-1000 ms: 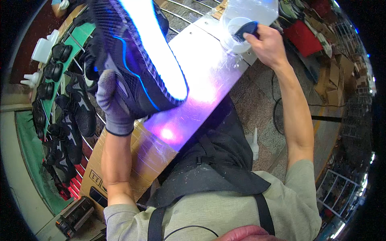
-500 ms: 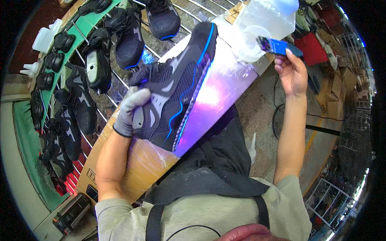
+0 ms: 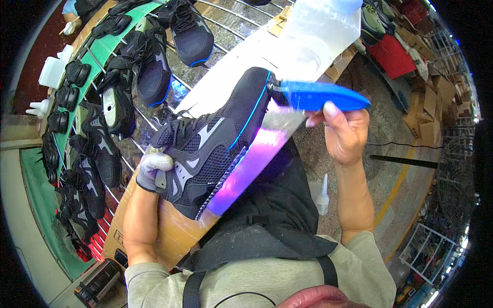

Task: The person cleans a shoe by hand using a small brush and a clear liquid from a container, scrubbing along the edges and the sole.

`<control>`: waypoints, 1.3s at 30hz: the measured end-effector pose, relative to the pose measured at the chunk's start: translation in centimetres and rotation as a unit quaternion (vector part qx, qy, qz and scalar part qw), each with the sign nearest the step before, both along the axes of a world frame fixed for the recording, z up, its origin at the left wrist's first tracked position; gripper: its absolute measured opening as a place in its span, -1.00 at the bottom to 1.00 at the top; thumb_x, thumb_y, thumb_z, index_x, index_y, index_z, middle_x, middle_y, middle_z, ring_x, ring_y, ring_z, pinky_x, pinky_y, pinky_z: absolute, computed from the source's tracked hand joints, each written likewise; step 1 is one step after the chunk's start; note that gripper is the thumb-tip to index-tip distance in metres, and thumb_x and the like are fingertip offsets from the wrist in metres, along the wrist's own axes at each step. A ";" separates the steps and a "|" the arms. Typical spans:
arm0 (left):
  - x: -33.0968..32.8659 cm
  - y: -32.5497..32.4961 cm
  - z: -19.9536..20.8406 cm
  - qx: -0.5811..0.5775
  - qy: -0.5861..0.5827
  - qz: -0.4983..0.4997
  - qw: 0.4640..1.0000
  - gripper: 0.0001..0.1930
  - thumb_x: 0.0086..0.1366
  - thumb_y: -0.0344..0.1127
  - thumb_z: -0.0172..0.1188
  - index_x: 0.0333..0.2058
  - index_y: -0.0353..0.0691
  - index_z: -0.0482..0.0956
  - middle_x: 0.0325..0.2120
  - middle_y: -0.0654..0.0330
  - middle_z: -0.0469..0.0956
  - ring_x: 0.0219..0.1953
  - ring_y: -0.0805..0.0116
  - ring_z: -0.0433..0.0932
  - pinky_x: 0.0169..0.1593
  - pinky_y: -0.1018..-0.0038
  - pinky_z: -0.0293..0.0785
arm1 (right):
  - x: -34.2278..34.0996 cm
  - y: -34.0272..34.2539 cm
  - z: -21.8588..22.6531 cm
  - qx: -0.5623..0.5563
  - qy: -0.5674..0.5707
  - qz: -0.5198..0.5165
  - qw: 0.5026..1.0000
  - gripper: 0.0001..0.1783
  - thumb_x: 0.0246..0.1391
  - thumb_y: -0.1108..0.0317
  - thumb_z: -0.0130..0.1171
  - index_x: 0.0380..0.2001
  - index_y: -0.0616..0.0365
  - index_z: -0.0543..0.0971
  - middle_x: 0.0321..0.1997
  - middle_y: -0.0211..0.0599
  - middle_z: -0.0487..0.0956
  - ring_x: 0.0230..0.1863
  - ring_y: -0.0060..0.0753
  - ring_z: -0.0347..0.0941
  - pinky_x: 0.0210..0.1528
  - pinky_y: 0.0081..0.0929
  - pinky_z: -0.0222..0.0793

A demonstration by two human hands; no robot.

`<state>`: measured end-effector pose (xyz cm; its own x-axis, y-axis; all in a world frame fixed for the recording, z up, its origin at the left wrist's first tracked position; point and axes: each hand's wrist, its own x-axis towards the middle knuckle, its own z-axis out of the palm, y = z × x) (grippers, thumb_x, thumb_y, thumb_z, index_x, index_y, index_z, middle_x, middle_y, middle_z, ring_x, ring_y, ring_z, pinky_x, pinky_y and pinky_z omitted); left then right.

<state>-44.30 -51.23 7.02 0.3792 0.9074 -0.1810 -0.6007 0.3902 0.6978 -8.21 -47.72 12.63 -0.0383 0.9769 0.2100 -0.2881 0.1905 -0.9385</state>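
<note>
My left hand (image 3: 155, 169), in a light grey glove, is closed around the heel end of a black-and-grey shoe upper (image 3: 213, 136). The upper lies tilted over the work board, toe pointing up and right, with a bright blue line along its lower edge. Bare, my right hand (image 3: 348, 133) pinches the blue handle of a brush (image 3: 321, 96) between thumb and fingers. Its dark bristle end meets the toe edge of the upper; whether it presses there I cannot tell. Beyond the brush stands a translucent plastic jug (image 3: 328, 33) with an opening in its side.
A film-wrapped board (image 3: 164, 238) slants beneath the upper, lit purple and white. Several black shoes (image 3: 177, 33) stand on a metal-rod rack to the left, beside a green strip with dark soles (image 3: 67, 97). A white nozzle bottle (image 3: 322, 197) is right of my apron; cardboard boxes (image 3: 431, 113) stand farther right.
My right hand has brought the brush from the jug's opening down and left to the toe of the upper. The upper, in my left hand, has shifted slightly down and left.
</note>
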 end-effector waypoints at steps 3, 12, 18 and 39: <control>-0.5 -0.2 0.1 -0.009 0.010 0.010 1.000 0.05 -0.33 -0.37 0.43 0.28 -0.50 0.29 0.20 -0.20 0.44 0.22 -0.05 0.47 0.37 0.11 0.33 | 0.6 -0.2 0.4 0.017 0.017 -0.006 1.000 -0.77 0.23 0.42 0.21 -0.16 0.39 0.63 -0.29 -0.06 0.70 -0.32 -0.29 0.65 -0.26 -0.43 0.60; -1.8 -0.6 -0.7 -0.006 0.092 0.014 0.996 0.02 -0.50 -0.31 0.38 0.15 -0.54 0.41 0.03 -0.12 0.56 0.07 0.06 0.56 0.26 0.21 0.44 | 0.3 -0.4 0.5 0.035 -0.005 -0.023 0.999 -0.79 0.19 0.46 0.24 -0.19 0.43 0.63 -0.25 -0.04 0.69 -0.31 -0.29 0.65 -0.24 -0.38 0.62; -1.6 -0.8 -0.4 -0.014 0.064 0.022 0.998 0.01 -0.51 -0.35 0.40 0.14 -0.53 0.42 0.00 -0.09 0.56 0.01 0.05 0.59 0.23 0.20 0.47 | 0.3 -2.2 1.4 0.106 -0.106 0.010 0.989 -0.74 0.09 0.46 0.34 -0.18 0.42 0.62 -0.20 -0.04 0.66 -0.27 -0.33 0.60 -0.20 -0.47 0.51; -1.2 -2.3 1.6 -0.065 0.069 0.012 0.995 0.03 -0.29 -0.27 0.43 0.25 -0.54 0.29 0.17 -0.20 0.45 0.20 -0.04 0.48 0.36 0.12 0.32 | -1.7 -5.0 1.6 0.224 -0.181 -0.008 0.958 -0.74 0.04 0.49 0.38 -0.20 0.39 0.63 -0.24 -0.04 0.66 -0.23 -0.22 0.60 -0.12 -0.35 0.50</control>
<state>-45.45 -53.57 8.66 0.3203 0.8816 -0.3466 -0.5133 0.4691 0.7187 -9.93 -52.68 14.24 -0.1729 0.7930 0.5842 0.0473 0.5991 -0.7993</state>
